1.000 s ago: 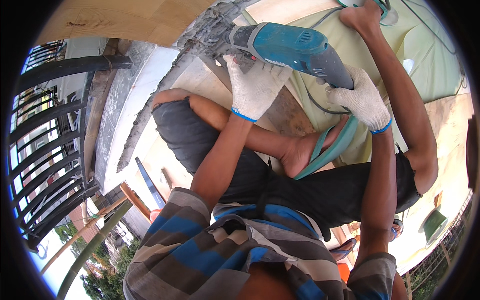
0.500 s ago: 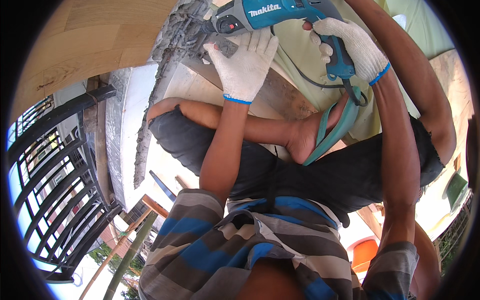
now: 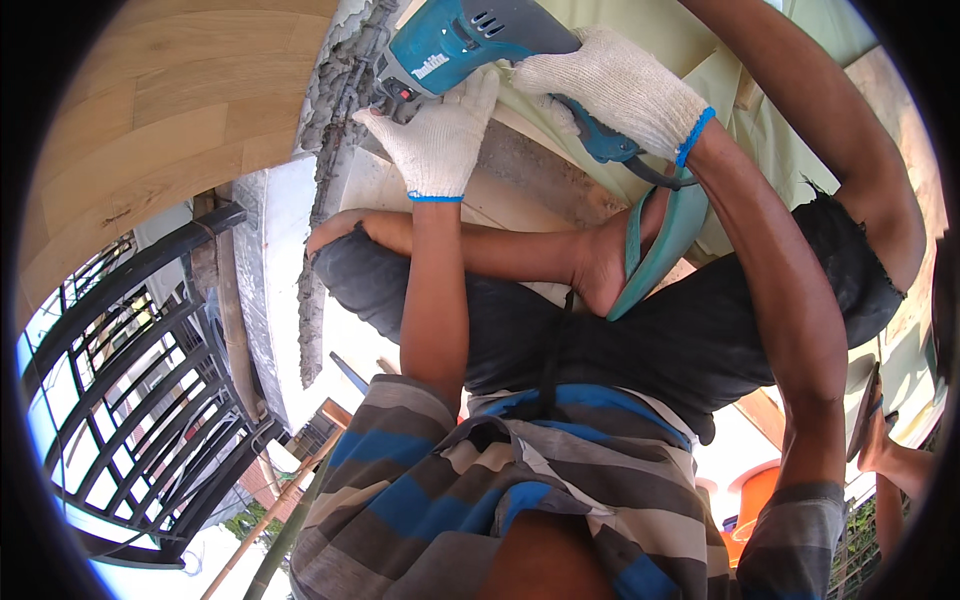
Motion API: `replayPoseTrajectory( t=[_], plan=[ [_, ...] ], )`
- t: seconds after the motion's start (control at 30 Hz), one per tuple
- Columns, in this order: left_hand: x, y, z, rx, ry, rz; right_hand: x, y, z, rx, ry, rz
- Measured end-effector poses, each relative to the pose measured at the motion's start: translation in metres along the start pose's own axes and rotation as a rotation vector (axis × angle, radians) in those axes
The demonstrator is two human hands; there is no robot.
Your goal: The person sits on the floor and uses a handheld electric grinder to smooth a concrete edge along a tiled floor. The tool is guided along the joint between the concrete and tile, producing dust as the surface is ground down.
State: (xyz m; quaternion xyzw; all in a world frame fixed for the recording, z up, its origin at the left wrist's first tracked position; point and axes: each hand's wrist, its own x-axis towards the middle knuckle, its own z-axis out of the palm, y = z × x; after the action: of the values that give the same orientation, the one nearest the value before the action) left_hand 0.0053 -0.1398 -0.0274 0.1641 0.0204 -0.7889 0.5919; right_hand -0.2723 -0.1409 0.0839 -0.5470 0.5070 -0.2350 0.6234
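Drill (image 3: 435,50), blue-green: handle (image 3: 598,138) clasped by right hand (image 3: 622,90); left hand (image 3: 433,140) placed near front, thumb spread, finger grip cannot be told.

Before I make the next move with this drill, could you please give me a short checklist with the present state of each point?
1. Right hand gloved and gripping the power drill: ok.
2. Left hand gloved: ok.
3. Left hand firmly supporting the drill: cannot tell; it is by the front casing.
4. Drill tip position: cannot tell; not clearly visible.
5. Cord clear of the green sandal: cannot tell; they overlap in view.
6. Closed footwear: not ok; the sandal leaves the foot exposed.
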Motion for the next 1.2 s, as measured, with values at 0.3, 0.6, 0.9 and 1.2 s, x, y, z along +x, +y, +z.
replayPoseTrajectory(
  t=[0.3,0.6,0.9,1.2],
  plan=[
    [0.021,0.015,0.032,0.228,0.007,-0.09,-0.006,-0.044,0.011,0.294,0.158,0.104],
    [-0.029,-0.014,0.039,0.32,0.056,0.041,-0.056,-0.02,0.027,0.019,0.058,0.102],
    [-0.051,-0.004,-0.032,0.279,-0.095,0.25,-0.052,0.014,0.054,-0.375,-0.062,-0.328],
    [-0.072,-0.01,-0.019,-0.071,-0.001,0.271,-0.056,0.011,0.095,-0.573,-0.011,-0.481]
  ],
)
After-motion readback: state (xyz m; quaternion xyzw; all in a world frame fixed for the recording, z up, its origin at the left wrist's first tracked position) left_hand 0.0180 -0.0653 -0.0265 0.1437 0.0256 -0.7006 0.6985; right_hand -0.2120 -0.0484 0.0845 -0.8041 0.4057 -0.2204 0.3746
